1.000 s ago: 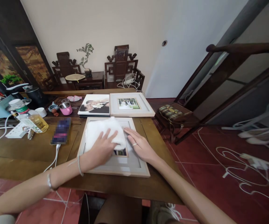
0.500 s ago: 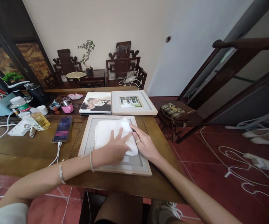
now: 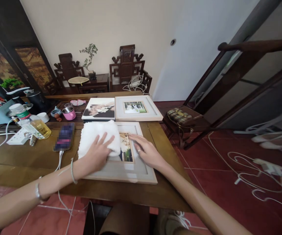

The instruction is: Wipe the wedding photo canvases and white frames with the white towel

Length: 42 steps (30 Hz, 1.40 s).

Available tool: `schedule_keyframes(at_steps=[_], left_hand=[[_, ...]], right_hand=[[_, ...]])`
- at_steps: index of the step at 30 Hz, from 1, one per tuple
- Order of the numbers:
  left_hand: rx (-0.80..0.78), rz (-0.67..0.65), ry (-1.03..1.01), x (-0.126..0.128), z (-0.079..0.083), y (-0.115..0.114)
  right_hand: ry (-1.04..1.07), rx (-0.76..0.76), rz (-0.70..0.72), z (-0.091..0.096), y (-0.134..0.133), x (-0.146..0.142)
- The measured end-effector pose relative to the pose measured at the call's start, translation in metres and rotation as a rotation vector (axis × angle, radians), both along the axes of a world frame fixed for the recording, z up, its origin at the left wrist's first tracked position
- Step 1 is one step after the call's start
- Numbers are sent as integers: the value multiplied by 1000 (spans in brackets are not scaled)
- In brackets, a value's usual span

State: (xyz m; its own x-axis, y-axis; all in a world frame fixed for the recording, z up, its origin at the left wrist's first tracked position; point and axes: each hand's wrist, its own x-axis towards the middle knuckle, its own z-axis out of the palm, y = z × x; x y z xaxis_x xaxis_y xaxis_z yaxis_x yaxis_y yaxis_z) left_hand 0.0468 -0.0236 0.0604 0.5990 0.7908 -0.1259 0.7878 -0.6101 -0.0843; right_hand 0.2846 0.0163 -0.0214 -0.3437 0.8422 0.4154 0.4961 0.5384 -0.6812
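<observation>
A light wooden picture frame [image 3: 125, 177] lies flat on the table, its small photo [image 3: 127, 153] partly covered. Over its left side, and past its left edge, is a folded white cloth [image 3: 92, 133]. My left hand [image 3: 98, 155] presses on the cloth from above, fingers spread and stretched out. On the right part of the frame rests my right hand [image 3: 146, 150], flat and open beside the photo, with a ring on one finger. The frame's upper left corner is hidden under the cloth.
Behind lie another framed photo [image 3: 153, 107] and a photo panel [image 3: 99, 112]. To the left are a phone [image 3: 64, 137] on a cable, a bottle [image 3: 37, 125], a power strip [image 3: 17, 137] and a pink cup [image 3: 69, 114]. A chair [image 3: 192, 119] holding a plaid bag stands right.
My left hand has slid the cloth leftward across the frame, uncovering the photo. My right hand, which touched the cloth's edge, now lies flatter on the frame.
</observation>
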Motion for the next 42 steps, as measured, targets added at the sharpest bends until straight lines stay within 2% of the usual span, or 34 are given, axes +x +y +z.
schedule_keyframes(at_steps=[3,6,10,13,16,19,21,27,29,32,37,39,42], left_hand=[[1,-54,-187,9,-5,35],[-84,-187,-368,35,-1,63],[-194,-268,-407,59,2,83],[-203,-261,-385,52,2,86],[-148,-191,-249,34,8,83],[-68,-99,-94,13,17,77],[-33,-61,-63,-3,22,73],[107,18,44,-40,22,49],[74,36,60,-40,21,32],[-65,53,25,-35,20,-6],[-211,1,-182,-33,11,-77],[-231,-13,-243,-35,6,-88],[-233,26,-246,-34,-1,-75]], right_hand=[[10,24,18,0,1,-1],[-2,44,41,2,1,1],[9,62,64,3,1,3],[16,57,75,0,2,5],[26,39,63,-4,3,6],[36,23,46,-6,4,5],[39,22,46,-4,3,5],[31,13,32,2,1,3],[28,7,23,3,1,3],[14,5,9,4,1,2],[-8,5,2,4,0,1],[-1,6,-2,3,0,1],[7,11,-4,1,1,2]])
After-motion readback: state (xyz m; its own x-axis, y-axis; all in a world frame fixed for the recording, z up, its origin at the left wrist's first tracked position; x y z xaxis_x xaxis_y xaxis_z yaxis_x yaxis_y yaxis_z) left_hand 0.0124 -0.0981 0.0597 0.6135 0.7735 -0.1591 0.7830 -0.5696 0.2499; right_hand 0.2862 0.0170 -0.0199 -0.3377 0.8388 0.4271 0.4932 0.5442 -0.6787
